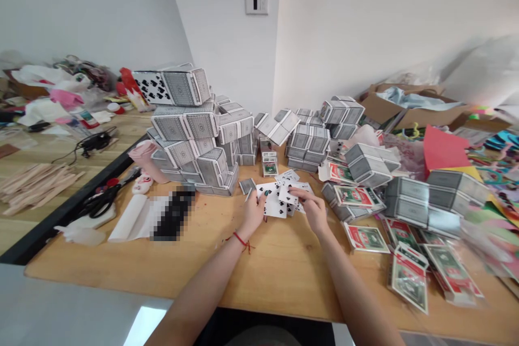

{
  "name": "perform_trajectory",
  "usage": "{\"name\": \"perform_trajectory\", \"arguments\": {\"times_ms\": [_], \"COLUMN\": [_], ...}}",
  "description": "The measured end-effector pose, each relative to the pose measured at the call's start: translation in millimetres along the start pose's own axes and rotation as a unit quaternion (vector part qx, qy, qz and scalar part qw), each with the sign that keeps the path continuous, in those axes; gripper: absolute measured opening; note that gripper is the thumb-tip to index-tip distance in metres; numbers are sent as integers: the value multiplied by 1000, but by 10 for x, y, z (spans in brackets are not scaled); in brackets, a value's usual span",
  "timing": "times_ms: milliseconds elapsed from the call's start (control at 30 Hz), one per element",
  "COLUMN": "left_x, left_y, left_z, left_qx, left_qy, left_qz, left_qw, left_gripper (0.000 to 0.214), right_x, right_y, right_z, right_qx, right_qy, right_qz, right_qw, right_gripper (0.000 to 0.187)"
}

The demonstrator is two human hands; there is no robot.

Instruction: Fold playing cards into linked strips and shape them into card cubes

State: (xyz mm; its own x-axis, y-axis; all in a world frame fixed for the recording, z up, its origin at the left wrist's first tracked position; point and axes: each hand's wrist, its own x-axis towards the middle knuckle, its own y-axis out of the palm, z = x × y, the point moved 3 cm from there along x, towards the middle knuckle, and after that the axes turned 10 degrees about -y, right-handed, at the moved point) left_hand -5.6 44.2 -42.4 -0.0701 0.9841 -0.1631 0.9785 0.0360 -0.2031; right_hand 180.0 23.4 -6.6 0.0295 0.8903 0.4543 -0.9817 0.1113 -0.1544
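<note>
My left hand (253,213) and my right hand (313,210) meet over a loose spread of playing cards (279,194) on the wooden table (279,265). The left hand's fingers pinch a card at the spread's left edge; a red string circles that wrist. Fingers of the right hand close on cards at the right of the spread. Behind the cards stands a tall stack of card-built cubes (190,130), grey-patterned backs outward. More card cubes (308,138) are heaped at the centre back and to the right (421,194).
Red and green card boxes (409,275) lie flattened at the right. Scissors (101,200), a pink cup (148,159) and a white roll (130,216) sit at the left. Wooden sticks (32,184) lie on a neighbouring table. Coloured paper (444,148) and a cardboard box (405,108) fill the far right.
</note>
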Motion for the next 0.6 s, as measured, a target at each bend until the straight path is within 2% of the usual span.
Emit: {"name": "perform_trajectory", "arguments": {"times_ms": [133,300,367,600], "left_x": [-4,-35,-56,-127], "left_y": [-14,-6,-2,-5], "left_z": [-20,-66,-87,-156], "left_qx": [17,53,66,115], "left_qy": [16,43,54,81], "left_qz": [-1,26,47,118], "left_qw": [1000,997,995,983], "left_gripper": [25,25,25,21], "right_x": [-5,-35,-46,-49], "right_y": [105,173,183,172], "right_z": [-36,-152,-191,-244], "right_qx": [-30,-42,-29,-26], "right_qy": [15,50,68,136], "right_qz": [-16,13,28,60], "right_qw": [999,998,997,989], "right_gripper": [25,56,59,34]}}
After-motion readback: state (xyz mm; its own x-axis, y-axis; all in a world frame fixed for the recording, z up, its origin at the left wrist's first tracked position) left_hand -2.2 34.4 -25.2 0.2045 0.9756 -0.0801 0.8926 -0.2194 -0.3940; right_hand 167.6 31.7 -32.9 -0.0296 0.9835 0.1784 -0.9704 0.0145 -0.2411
